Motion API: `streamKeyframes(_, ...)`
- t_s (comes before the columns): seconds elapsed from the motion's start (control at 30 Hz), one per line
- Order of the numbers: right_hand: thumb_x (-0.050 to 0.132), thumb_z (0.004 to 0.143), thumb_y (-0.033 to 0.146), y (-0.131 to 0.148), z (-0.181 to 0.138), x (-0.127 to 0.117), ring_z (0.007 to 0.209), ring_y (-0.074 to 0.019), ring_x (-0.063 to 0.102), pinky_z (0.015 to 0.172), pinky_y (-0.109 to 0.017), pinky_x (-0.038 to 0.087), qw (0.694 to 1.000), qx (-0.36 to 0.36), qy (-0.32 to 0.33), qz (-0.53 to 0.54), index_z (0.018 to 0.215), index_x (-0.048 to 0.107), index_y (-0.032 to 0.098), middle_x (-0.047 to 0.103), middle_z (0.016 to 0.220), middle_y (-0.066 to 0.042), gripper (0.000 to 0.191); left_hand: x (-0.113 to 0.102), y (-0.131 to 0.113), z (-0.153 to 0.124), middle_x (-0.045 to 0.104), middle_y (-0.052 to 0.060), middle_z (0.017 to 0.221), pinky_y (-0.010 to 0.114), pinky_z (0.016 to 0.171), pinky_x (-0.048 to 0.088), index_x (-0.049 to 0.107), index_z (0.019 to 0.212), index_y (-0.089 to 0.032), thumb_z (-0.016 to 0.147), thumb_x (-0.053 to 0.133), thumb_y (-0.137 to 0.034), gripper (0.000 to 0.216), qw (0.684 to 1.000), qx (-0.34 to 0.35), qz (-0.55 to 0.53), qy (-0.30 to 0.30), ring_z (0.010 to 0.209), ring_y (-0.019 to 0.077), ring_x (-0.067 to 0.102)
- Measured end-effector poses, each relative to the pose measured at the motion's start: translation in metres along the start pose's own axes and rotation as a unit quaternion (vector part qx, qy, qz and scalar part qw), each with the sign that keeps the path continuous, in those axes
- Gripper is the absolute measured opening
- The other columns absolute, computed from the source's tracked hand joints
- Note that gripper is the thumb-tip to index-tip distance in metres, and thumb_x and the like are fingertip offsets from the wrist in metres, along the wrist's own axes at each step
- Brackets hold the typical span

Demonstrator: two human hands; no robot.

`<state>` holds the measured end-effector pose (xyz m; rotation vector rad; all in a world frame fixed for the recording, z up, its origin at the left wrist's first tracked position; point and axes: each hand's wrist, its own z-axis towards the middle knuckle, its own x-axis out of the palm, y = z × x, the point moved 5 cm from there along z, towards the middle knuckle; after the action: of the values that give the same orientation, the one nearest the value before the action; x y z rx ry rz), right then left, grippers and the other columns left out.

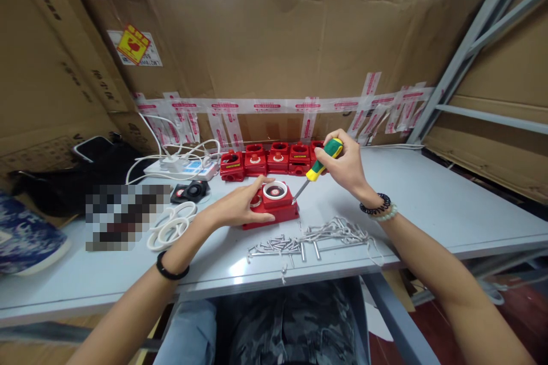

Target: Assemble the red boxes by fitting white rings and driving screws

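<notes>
The left hand lies flat, fingers spread, pressing on a red plastic housing with a white ring on top, sitting on the grey table. The right hand is raised with bent wrist, clenched around a green-and-yellow screwdriver whose thin steel shaft slants down to the housing's right corner. Shiny metal screws lie scattered just in front.

A pale grey metal table carries a flat red plastic housing with a white ring on top. Behind the housing stands a row of five smaller red plastic units. In front of it lies a scatter of silver screws and wire clips. Left of it lie white tape rolls, a small black device and a white power strip with cables.
</notes>
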<state>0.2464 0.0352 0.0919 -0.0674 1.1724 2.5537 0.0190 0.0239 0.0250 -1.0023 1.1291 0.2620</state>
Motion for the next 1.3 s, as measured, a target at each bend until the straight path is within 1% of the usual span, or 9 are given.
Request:
streamKeyframes(0.17, 0.066, 0.066, 0.022, 0.000, -0.001, 0.002, 0.046, -0.0090, 0.051, 0.034, -0.021, 0.046, 1.000, 0.001, 0.006, 0.001, 0.077, 0.047, 0.022, 0.043, 0.060, 0.008, 0.022, -0.001, 0.001, 0.000, 0.054, 0.013, 0.135, 0.039, 0.093, 0.046, 0.034, 0.135, -0.024, 0.072, 0.067, -0.059, 0.079, 1.000, 0.000, -0.002, -0.007, 0.112, 0.0313, 0.059)
streamKeyframes(0.27, 0.066, 0.067, 0.024, 0.004, -0.003, 0.003, 0.046, -0.0084, 0.048, 0.036, -0.021, 0.044, 1.000, -0.016, 0.010, -0.013, 0.076, 0.046, 0.022, 0.043, 0.060, 0.008, 0.022, 0.000, 0.002, 0.000, 0.054, 0.013, 0.135, 0.039, 0.093, 0.046, 0.034, 0.135, -0.024, 0.072, 0.067, -0.059, 0.079, 1.000, 0.002, -0.001, -0.008, 0.111, 0.0311, 0.059)
streamKeyframes(0.47, 0.062, 0.073, 0.023, 0.025, -0.012, 0.002, 0.051, -0.0082, 0.042, 0.046, -0.024, 0.039, 0.987, -0.133, 0.022, -0.088, 0.078, 0.047, 0.023, 0.045, 0.062, 0.007, 0.016, 0.001, 0.003, 0.000, 0.060, 0.013, 0.127, 0.039, 0.090, 0.047, 0.032, 0.136, -0.023, 0.072, 0.068, -0.059, 0.081, 1.000, -0.004, 0.002, -0.005, 0.107, 0.0309, 0.062)
streamKeyframes(0.6, 0.061, 0.073, 0.021, 0.041, -0.022, 0.006, 0.052, -0.0084, 0.042, 0.049, -0.025, 0.039, 0.958, -0.236, 0.054, -0.155, 0.078, 0.047, 0.023, 0.049, 0.064, 0.006, 0.015, 0.000, 0.003, 0.000, 0.061, 0.013, 0.125, 0.039, 0.088, 0.047, 0.034, 0.136, -0.023, 0.072, 0.067, -0.059, 0.081, 1.000, -0.002, -0.009, -0.007, 0.105, 0.0309, 0.062)
streamKeyframes(0.67, 0.060, 0.074, 0.022, 0.045, -0.026, 0.009, 0.051, -0.0087, 0.043, 0.049, -0.026, 0.039, 0.947, -0.261, 0.062, -0.177, 0.078, 0.046, 0.024, 0.050, 0.064, 0.005, 0.015, -0.001, 0.002, 0.000, 0.063, 0.012, 0.123, 0.038, 0.087, 0.047, 0.036, 0.135, -0.023, 0.071, 0.068, -0.058, 0.080, 1.000, 0.001, -0.015, -0.013, 0.103, 0.0312, 0.063)
streamKeyframes(0.73, 0.061, 0.074, 0.023, 0.047, -0.027, 0.007, 0.052, -0.0091, 0.044, 0.050, -0.027, 0.040, 0.948, -0.262, 0.042, -0.177, 0.079, 0.046, 0.024, 0.051, 0.066, 0.005, 0.015, -0.001, 0.001, -0.001, 0.065, 0.012, 0.119, 0.038, 0.085, 0.048, 0.037, 0.135, -0.022, 0.070, 0.068, -0.058, 0.080, 1.000, 0.003, -0.018, -0.014, 0.101, 0.0308, 0.063)
streamKeyframes(0.87, 0.062, 0.074, 0.025, 0.047, -0.024, 0.001, 0.054, -0.0102, 0.043, 0.050, -0.028, 0.040, 0.964, -0.222, -0.010, -0.143, 0.077, 0.046, 0.025, 0.050, 0.068, 0.004, 0.016, -0.001, 0.001, 0.000, 0.066, 0.012, 0.116, 0.037, 0.083, 0.048, 0.035, 0.136, -0.022, 0.071, 0.067, -0.057, 0.081, 1.000, 0.002, -0.012, -0.012, 0.097, 0.0297, 0.064)
streamKeyframes(1.03, 0.062, 0.073, 0.021, 0.045, -0.022, 0.003, 0.053, -0.0092, 0.040, 0.049, -0.027, 0.038, 0.972, -0.205, 0.004, -0.114, 0.077, 0.046, 0.024, 0.046, 0.066, 0.005, 0.017, 0.000, 0.001, 0.000, 0.065, 0.012, 0.118, 0.037, 0.082, 0.048, 0.033, 0.137, -0.022, 0.072, 0.066, -0.059, 0.082, 1.000, 0.000, 0.000, -0.009, 0.097, 0.0298, 0.064)
streamKeyframes(1.3, 0.062, 0.073, 0.022, 0.046, -0.020, 0.006, 0.052, -0.0089, 0.038, 0.048, -0.026, 0.036, 0.975, -0.186, 0.002, -0.119, 0.077, 0.046, 0.024, 0.044, 0.064, 0.006, 0.017, 0.000, 0.002, 0.000, 0.063, 0.013, 0.122, 0.038, 0.085, 0.048, 0.032, 0.138, -0.022, 0.072, 0.066, -0.058, 0.082, 1.000, -0.005, 0.006, -0.008, 0.102, 0.0312, 0.063)
